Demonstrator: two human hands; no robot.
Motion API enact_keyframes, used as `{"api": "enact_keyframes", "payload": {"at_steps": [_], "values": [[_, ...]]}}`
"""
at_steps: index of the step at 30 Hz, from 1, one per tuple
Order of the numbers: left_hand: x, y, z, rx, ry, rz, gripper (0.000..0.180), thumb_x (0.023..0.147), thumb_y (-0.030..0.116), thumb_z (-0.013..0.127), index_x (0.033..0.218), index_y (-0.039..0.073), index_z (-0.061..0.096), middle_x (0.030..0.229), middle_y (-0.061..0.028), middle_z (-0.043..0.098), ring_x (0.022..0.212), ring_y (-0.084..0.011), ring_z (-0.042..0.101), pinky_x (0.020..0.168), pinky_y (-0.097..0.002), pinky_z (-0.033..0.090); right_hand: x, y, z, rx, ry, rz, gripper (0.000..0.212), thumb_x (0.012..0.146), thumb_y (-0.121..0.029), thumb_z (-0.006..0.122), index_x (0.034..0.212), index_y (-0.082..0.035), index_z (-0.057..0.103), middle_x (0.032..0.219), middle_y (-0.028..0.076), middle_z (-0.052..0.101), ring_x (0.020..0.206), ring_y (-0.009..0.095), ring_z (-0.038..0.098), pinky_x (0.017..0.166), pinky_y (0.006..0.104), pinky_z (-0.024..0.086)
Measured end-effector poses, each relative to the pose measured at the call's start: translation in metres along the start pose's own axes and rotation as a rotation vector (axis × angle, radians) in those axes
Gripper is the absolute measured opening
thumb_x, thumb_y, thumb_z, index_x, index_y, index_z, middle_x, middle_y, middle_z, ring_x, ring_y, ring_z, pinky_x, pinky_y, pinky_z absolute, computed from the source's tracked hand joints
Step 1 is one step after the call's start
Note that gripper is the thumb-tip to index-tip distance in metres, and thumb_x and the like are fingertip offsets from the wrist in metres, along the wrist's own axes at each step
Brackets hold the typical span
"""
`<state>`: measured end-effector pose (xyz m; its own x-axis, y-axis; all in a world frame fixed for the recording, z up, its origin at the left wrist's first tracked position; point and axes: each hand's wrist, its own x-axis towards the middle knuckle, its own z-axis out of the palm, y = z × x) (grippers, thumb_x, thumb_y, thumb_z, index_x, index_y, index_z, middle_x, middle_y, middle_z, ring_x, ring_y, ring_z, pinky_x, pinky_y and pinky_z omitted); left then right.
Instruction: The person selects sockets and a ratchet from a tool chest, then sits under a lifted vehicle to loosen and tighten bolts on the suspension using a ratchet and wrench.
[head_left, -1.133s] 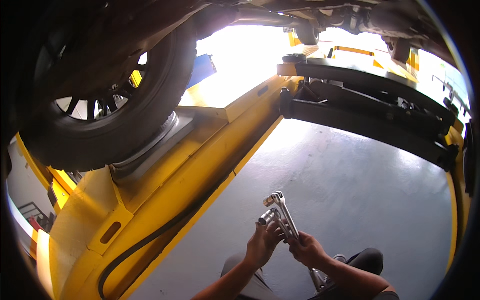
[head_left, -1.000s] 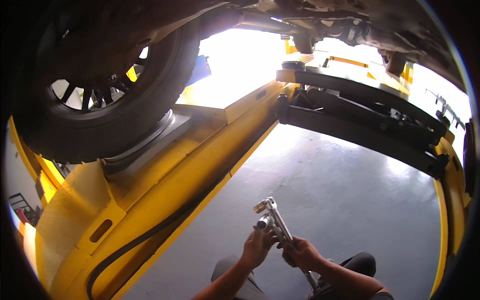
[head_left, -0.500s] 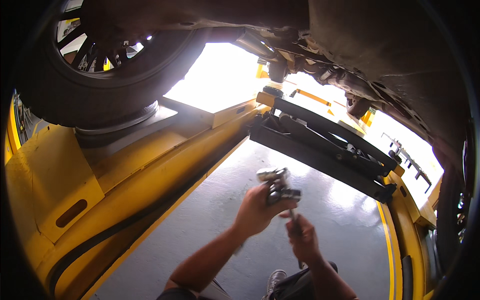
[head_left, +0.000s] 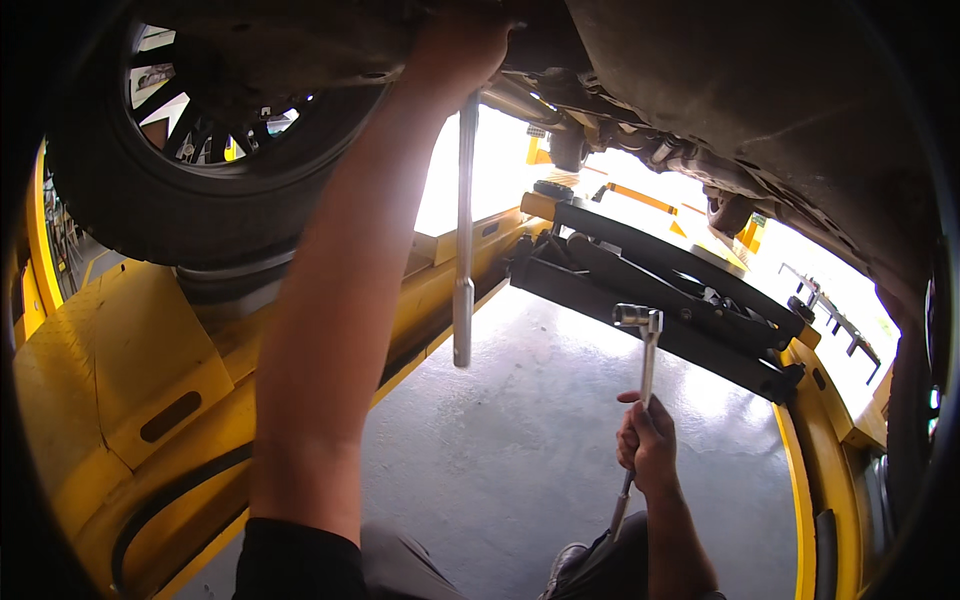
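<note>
My left hand (head_left: 462,45) is raised against the dark underside of the car, closed around the upper end of a long-handled metal wrench (head_left: 465,220). The handle hangs almost straight down; its head is hidden by the hand and the shadow. Lower down and to the right, my right hand (head_left: 648,440) grips a socket wrench (head_left: 649,360) by its shaft. That wrench stands roughly upright, its hinged socket head bent to the left at the top and its lower end slanting down by my knee.
A wheel (head_left: 190,190) rests on the yellow lift runway (head_left: 170,370) at left. The car's underbody (head_left: 760,100) hangs low overhead. A black crossbeam jack (head_left: 650,300) spans ahead between the runways. A black hose (head_left: 180,490) curves along the left runway.
My left hand has gone from low in the middle up to the underbody, taking one wrench along. My right hand has moved slightly right and up, now apart from the left, with the socket wrench.
</note>
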<state>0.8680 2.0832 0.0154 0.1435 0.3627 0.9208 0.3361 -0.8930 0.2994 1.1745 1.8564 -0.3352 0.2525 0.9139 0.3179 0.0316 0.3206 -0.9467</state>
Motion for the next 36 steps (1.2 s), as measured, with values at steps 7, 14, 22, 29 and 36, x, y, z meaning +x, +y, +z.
{"api": "enact_keyframes", "payload": {"at_steps": [7,14,22,29,36], "values": [[0.031,-0.026,0.022,0.74,0.463,0.672,0.03,0.102,0.023,0.059,0.117,-0.001,0.068,0.11,-0.0265,0.067,0.094,-0.0365,0.069,0.081,-0.0481,0.058,0.011,0.015,-0.007,-0.001,-0.109,0.02,0.033,0.113,-0.033,0.053,0.125,-0.003,0.058,0.063,-0.006,0.042,0.044,0.001,0.034,0.038,0.0212,0.029],[0.008,0.031,-0.006,-0.118,-0.091,-0.192,0.022,0.099,0.032,0.066,0.103,0.011,0.06,0.071,-0.0025,0.053,0.057,-0.0136,0.049,0.052,-0.032,0.041,0.036,0.023,-0.033,0.027,-0.129,0.044,0.032,0.112,-0.033,0.054,0.124,-0.004,0.059,0.061,-0.008,0.042,0.043,0.0,0.032,0.038,0.0207,0.028],[-0.009,0.013,0.01,-0.166,0.159,-0.048,0.022,0.102,0.03,0.066,0.109,0.012,0.056,0.074,-0.0037,0.056,0.05,-0.0095,0.047,0.042,-0.0263,0.032,0.09,0.024,-0.024,0.091,-0.178,-0.023,0.03,0.113,-0.034,0.052,0.121,-0.006,0.06,0.059,-0.009,0.042,0.041,-0.001,0.032,0.036,0.02,0.027],[0.011,-0.017,-0.029,-0.286,-0.071,-0.119,0.019,0.103,0.022,0.065,0.106,0.004,0.06,0.082,-0.0064,0.06,0.054,-0.0083,0.047,0.045,-0.0238,0.038,0.131,-0.001,0.0,0.051,-0.216,-0.142,0.031,0.112,-0.034,0.052,0.116,-0.006,0.063,0.059,-0.006,0.046,0.041,0.001,0.037,0.038,0.0199,0.034],[0.008,0.031,-0.015,-0.588,0.072,-0.385,0.027,0.107,0.036,0.061,0.113,0.01,0.053,0.084,-0.0083,0.058,0.051,-0.0104,0.046,0.039,-0.0273,0.038,0.14,-0.016,0.019,-0.019,-0.271,-0.138,0.036,0.112,-0.037,0.052,0.119,-0.004,0.063,0.061,-0.004,0.047,0.045,0.002,0.038,0.04,0.0208,0.033]]}}
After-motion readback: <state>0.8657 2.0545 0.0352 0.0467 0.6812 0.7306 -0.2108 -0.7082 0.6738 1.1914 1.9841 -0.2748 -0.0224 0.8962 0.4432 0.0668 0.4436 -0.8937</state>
